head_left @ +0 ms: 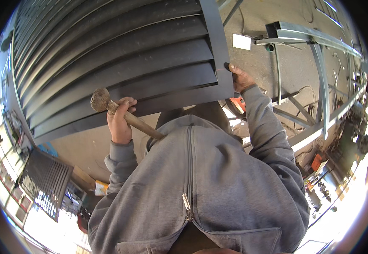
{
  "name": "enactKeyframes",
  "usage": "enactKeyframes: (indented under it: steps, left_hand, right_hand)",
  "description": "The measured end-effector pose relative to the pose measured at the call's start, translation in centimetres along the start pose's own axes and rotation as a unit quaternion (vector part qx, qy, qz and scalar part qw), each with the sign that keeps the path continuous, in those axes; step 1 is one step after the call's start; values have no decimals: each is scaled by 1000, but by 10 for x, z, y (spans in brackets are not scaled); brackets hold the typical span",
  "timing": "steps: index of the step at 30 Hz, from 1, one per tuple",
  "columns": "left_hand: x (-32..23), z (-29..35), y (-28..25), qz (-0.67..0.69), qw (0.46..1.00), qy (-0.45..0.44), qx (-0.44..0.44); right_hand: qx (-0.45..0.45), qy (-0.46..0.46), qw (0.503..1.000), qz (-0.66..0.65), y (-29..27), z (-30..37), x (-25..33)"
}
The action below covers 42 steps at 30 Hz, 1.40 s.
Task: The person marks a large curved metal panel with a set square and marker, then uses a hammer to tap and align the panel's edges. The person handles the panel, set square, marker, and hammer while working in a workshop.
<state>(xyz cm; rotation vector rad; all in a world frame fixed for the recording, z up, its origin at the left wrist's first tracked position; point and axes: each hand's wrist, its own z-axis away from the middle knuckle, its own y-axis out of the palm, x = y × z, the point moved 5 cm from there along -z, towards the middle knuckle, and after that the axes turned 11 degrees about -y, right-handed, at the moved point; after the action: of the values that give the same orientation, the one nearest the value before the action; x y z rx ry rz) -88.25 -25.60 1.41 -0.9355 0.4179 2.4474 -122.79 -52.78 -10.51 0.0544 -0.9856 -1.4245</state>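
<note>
A dark grey louvered metal panel [225, 76] lies in front of me, its slats running across. In my left hand [120, 120] is a hammer [101, 100] with a rounded, worn brownish head and a wooden handle. The fingers wrap the handle close below the head, above the panel's near edge. The handle's end points back toward my jacket. My right hand [242, 78] grips the panel's right edge near its corner, thumb at the top. Its other fingers are partly hidden behind the frame. A short thin reddish mark shows on the frame beside that thumb.
Right of the panel stand galvanized steel profiles [319, 36] on a metal frame. A white sheet [241, 42] lies near them. Below my right hand sits an orange tool [237, 104], partly hidden. Another slatted panel [44, 180] leans at the lower left.
</note>
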Motion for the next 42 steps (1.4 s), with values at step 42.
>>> enactKeyframes:
  steps: [42]
  left_hand:
    - [50, 39, 141, -480, 843, 222, -97]
  right_hand:
    - [146, 93, 982, -80, -26, -42, -18]
